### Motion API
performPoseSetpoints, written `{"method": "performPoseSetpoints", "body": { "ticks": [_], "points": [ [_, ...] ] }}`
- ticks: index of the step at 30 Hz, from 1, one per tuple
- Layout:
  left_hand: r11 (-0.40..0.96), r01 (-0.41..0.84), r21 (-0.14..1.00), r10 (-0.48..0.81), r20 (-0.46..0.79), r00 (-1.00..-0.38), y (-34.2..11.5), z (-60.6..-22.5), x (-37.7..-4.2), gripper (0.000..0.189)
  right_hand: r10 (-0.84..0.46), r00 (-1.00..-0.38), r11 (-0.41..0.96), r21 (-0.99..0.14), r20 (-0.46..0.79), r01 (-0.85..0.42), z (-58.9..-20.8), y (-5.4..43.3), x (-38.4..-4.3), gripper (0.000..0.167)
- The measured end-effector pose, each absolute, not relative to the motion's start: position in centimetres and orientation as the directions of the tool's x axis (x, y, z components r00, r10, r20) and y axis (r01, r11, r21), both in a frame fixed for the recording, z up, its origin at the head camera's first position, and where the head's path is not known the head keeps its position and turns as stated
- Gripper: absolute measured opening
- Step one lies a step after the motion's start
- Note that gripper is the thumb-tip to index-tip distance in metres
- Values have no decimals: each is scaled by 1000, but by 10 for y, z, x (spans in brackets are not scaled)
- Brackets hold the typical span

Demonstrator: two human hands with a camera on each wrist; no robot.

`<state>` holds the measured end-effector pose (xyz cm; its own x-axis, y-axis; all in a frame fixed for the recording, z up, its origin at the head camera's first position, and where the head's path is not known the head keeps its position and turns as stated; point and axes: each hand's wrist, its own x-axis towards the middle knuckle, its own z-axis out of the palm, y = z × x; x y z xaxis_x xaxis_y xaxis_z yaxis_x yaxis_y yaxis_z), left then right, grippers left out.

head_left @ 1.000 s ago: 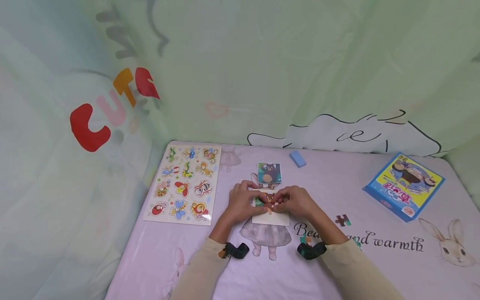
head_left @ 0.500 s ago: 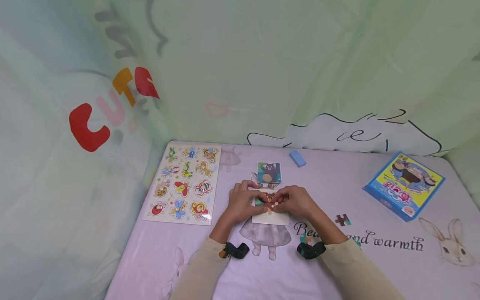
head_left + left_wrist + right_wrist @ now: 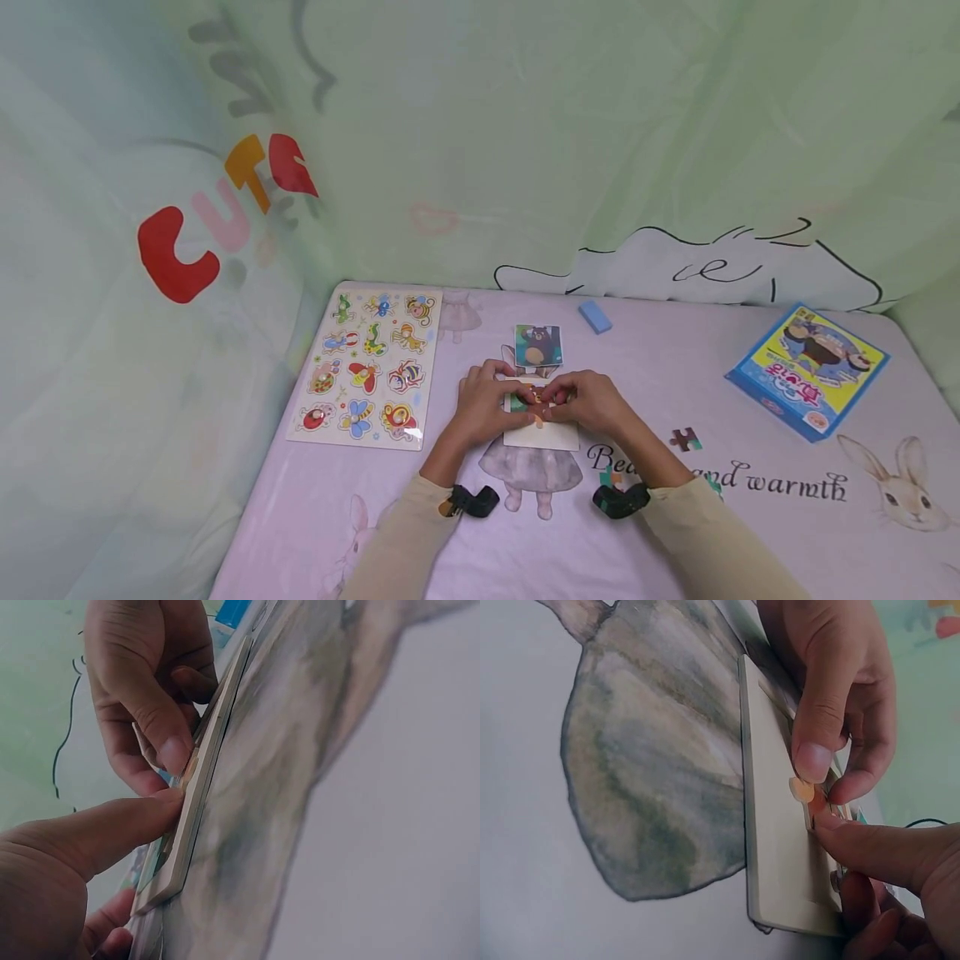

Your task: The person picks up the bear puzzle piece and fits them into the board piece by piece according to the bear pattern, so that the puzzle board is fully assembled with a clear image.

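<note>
Bear puzzle (image 3: 538,398) sits on a pale tray (image 3: 543,437), at the middle of the cloth (image 3: 570,554), right in front of the person. It covers the tray's far part; the near strip is plain cream. An orange tab (image 3: 802,790) juts from its near edge. Joins under the fingers cannot be made out.

Left hand (image 3: 483,404): pinching the puzzle from its left side, thumb at the near edge, forefinger bent over the far part. Right hand (image 3: 596,404): same grip from the right, thumb pressed close beside the left thumb, remaining fingers curled. Both wrists low; beige sleeves (image 3: 405,537), a black camera (image 3: 475,502) at each cuff.

Bear card (image 3: 538,346) lies flat just beyond the tray, dark bear on green. Blue block (image 3: 596,317) farther off, slightly right of the card.

Person's right: a brown-and-green loose piece (image 3: 686,440) near the forearm; an orange-and-teal piece (image 3: 611,477) partly hidden behind the right cuff's camera. Blue-and-yellow box (image 3: 813,372) at the far right, turned at an angle.

Person's left: insect board (image 3: 365,371), pictures in rows, well apart from the hands.

Backdrop: pale green curtain (image 3: 480,125), coloured letters printed at left.
</note>
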<state>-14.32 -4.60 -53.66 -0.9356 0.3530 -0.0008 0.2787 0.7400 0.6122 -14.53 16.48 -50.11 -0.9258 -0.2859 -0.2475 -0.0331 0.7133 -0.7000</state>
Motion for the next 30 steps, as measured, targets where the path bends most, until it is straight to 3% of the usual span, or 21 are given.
{"method": "performPoseSetpoints", "body": {
  "ticks": [18, 30],
  "points": [
    [750, 281, 599, 347, 6, -938, -45, -535, -144, 17, -276, -924, 748, -663, -265, -33, -499, 162, -149, 18],
    [732, 275, 624, 346, 8, -938, -45, -531, -143, 16, -219, -937, 757, -653, -274, 14, -498, 159, -151, 9]
  ]
}}
